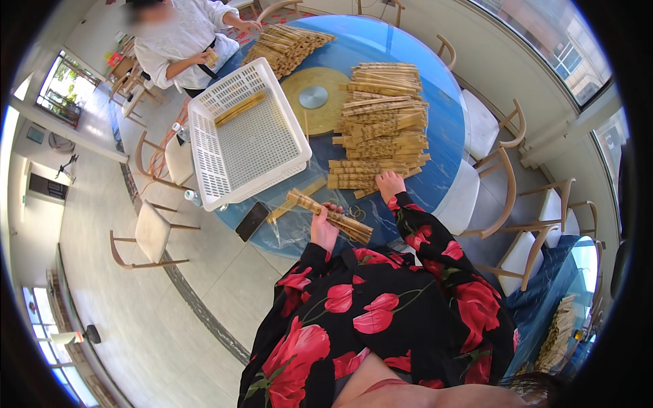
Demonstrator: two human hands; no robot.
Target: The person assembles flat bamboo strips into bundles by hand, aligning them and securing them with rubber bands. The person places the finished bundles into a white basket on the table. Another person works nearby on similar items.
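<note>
Tan slat bundle (303,200) in the left hand (325,228), right hand (390,183) at the big slat stack (384,126)!

Lower centre of the frame, and those left fingers are wrapped round the bundle, closed as far as its bulk allows. Just right of there, the other hand rests at the stack's near end; whether it pinches a slat, I can't tell from here. Trouble spots? The bundle sits aslant, ends poking out both sides of the fist, and no tie shows clearly: loosen those fingers and, I'd judge, slats could fan out and slip over the edge. Ragged rows in that stack, too; a sharp tug might send them sliding across the blue tabletop (445,129). Watch the dark phone (252,222), lower left of centre, lying near the rim; a stray left elbow could sweep it off. And beside the bundle, a thin yellow loop (357,213), possibly a rubber band, might snag on a slat end.
</note>
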